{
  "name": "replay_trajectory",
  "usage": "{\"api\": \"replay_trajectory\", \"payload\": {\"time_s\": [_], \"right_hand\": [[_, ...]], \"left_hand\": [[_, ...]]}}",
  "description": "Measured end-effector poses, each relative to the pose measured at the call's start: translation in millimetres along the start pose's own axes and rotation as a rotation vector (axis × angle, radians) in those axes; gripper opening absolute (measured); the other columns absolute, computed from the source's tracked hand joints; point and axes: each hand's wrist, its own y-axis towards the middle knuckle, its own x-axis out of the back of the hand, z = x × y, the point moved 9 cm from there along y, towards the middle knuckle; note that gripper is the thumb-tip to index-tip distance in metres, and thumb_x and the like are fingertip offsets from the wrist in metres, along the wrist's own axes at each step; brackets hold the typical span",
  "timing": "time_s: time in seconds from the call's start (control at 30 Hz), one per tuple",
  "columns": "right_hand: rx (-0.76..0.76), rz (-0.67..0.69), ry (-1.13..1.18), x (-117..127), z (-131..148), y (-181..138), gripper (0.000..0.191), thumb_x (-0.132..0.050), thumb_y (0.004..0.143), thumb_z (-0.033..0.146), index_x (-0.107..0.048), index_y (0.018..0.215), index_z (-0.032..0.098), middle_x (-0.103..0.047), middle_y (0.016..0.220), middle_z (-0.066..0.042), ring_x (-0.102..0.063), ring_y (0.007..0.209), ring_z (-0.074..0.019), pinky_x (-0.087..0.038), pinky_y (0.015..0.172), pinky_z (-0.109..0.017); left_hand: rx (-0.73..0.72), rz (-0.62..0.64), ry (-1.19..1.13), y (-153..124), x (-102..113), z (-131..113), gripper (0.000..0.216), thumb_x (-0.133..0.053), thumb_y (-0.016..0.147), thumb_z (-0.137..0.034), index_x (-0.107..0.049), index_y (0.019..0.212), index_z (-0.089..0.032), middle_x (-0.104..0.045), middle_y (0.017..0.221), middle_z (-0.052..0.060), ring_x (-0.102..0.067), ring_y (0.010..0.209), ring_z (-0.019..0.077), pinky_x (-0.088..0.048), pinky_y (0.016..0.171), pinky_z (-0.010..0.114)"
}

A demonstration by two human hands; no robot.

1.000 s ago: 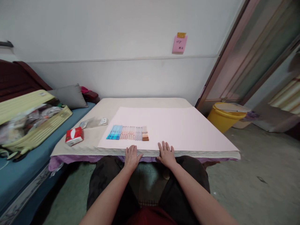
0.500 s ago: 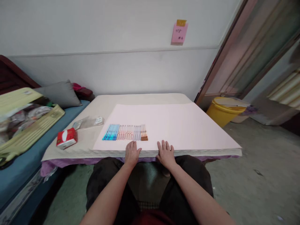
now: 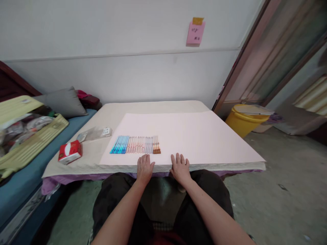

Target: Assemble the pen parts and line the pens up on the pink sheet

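Observation:
My left hand and my right hand lie flat on the near edge of a low table, fingers stretched out, holding nothing. A large pale pink sheet covers most of the tabletop. Just beyond my left hand, a neat row of pens lies on the sheet: blue ones at the left, pink and clear ones in the middle, orange ones at the right. My fingertips stop a little short of the pens.
A red tissue pack and a clear plastic wrapper lie on the table's left side. A blue bed with an open yellow case and a grey pillow is at left. A yellow bucket stands at right.
My view has turned slightly to the right and tilted, so everything on the table sits a bit further left. Both hands stay flat on the table edge.

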Motion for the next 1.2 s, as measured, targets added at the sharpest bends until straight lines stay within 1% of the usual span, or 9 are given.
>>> {"api": "replay_trajectory", "payload": {"time_s": [0.2,0.43,0.7,1.0,1.2], "right_hand": [[-0.005,0.032,0.005,-3,0,1,0.073,-0.056,0.079,0.036,-0.027,0.143,0.017,-0.023,0.148,-0.019,-0.017,0.134,-0.0384,-0.011,0.102,-0.057],[-0.014,0.013,0.005,-1,0,1,0.073,-0.058,0.078,0.036,-0.029,0.142,0.016,-0.024,0.147,-0.02,-0.018,0.134,-0.0393,-0.012,0.102,-0.056],[-0.015,0.004,-0.006,1,2,1,0.073,-0.058,0.078,0.036,-0.029,0.142,0.017,-0.025,0.147,-0.02,-0.019,0.133,-0.0392,-0.013,0.102,-0.056],[-0.012,-0.002,-0.001,-1,1,1,0.072,-0.058,0.078,0.036,-0.029,0.141,0.017,-0.025,0.147,-0.021,-0.019,0.133,-0.0398,-0.013,0.101,-0.057],[-0.02,-0.003,0.003,-1,0,1,0.073,-0.059,0.078,0.036,-0.028,0.142,0.017,-0.024,0.147,-0.02,-0.019,0.134,-0.0387,-0.012,0.102,-0.056]], "left_hand": [[0.031,0.001,-0.013,3,1,-3,0.046,-0.042,0.088,-0.038,-0.048,0.124,-0.01,-0.054,0.12,0.016,-0.046,0.113,0.0276,-0.031,0.1,0.047],[0.053,-0.01,-0.02,3,3,-6,0.045,-0.043,0.088,-0.038,-0.049,0.124,-0.011,-0.053,0.121,0.015,-0.046,0.114,0.0278,-0.029,0.101,0.047],[0.097,-0.028,-0.038,4,5,-7,0.042,-0.045,0.087,-0.038,-0.051,0.119,-0.011,-0.055,0.117,0.015,-0.047,0.111,0.027,-0.03,0.101,0.048],[0.094,-0.03,-0.039,4,4,-8,0.045,-0.042,0.088,-0.038,-0.049,0.124,-0.011,-0.054,0.12,0.015,-0.046,0.113,0.0278,-0.028,0.101,0.048],[0.047,0.004,-0.05,4,3,-16,0.044,-0.043,0.088,-0.038,-0.049,0.125,-0.014,-0.055,0.119,0.014,-0.046,0.113,0.0273,-0.029,0.101,0.049]]}}
